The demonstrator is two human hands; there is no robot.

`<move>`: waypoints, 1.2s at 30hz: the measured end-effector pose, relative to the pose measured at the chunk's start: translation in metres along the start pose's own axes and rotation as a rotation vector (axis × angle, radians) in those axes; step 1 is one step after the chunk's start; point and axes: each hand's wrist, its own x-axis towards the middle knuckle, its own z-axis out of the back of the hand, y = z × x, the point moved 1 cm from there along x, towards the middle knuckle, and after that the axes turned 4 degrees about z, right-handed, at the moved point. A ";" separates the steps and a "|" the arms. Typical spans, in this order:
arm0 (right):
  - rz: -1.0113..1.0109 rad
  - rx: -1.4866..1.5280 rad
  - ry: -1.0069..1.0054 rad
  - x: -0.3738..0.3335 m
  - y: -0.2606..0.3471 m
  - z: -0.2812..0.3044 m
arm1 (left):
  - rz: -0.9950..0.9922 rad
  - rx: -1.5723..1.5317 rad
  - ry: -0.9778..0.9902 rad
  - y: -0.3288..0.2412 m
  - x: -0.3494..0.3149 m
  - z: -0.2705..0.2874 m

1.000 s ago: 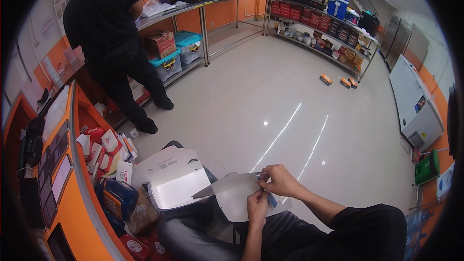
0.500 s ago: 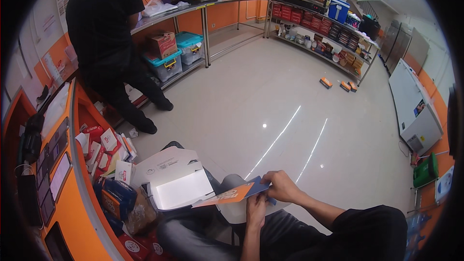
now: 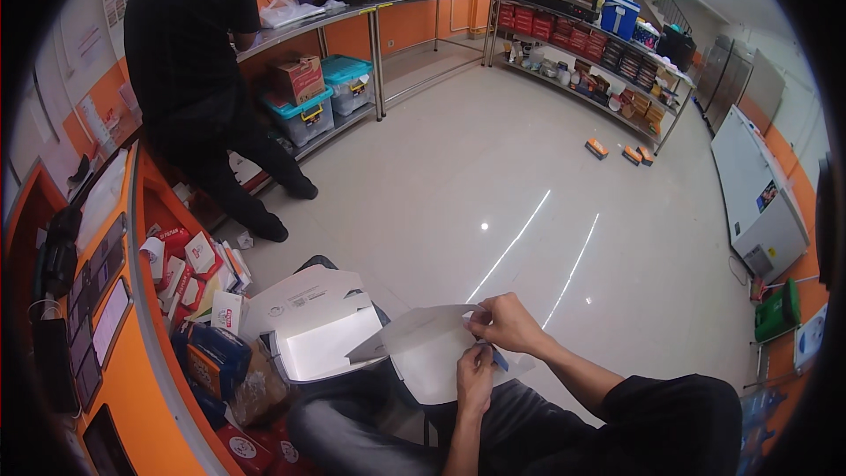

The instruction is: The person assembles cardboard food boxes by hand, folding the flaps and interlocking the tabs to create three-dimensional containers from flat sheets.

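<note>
Over my lap lies a partly folded cardboard food box point(image 3: 427, 344), its pale inner side facing up and a bit of blue outer side showing near my fingers. My right hand point(image 3: 511, 326) is closed, pinching the box's upper right edge. Just below it, my left hand point(image 3: 476, 379) is closed on the near right edge, by a small blue flap. To the left, resting by my knee, a folded box point(image 3: 330, 339) stands with its lid up and its white inside showing. The fingertips of both hands are partly hidden.
Red and white cartons point(image 3: 189, 278) and a dark blue pack point(image 3: 216, 357) fill the orange counter's shelf point(image 3: 167, 379) on my left. A person in black point(image 3: 189, 62) stands at a steel table point(image 3: 304, 22). Small orange boxes point(image 3: 597, 149) lie on the floor point(image 3: 423, 185) near a rack.
The box in my hands has turned from its orange and blue outer side to its pale inner side. My right hand has moved slightly along its edge.
</note>
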 end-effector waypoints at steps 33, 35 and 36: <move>0.207 0.028 -0.051 -0.034 -0.004 -0.016 | -0.179 0.303 -0.060 0.000 -0.003 0.006; 0.174 0.022 -0.037 -0.031 -0.004 -0.013 | -0.249 0.386 -0.073 -0.001 -0.003 0.005; 0.156 0.018 -0.029 -0.030 -0.004 -0.012 | -0.241 0.397 -0.086 -0.002 -0.004 0.004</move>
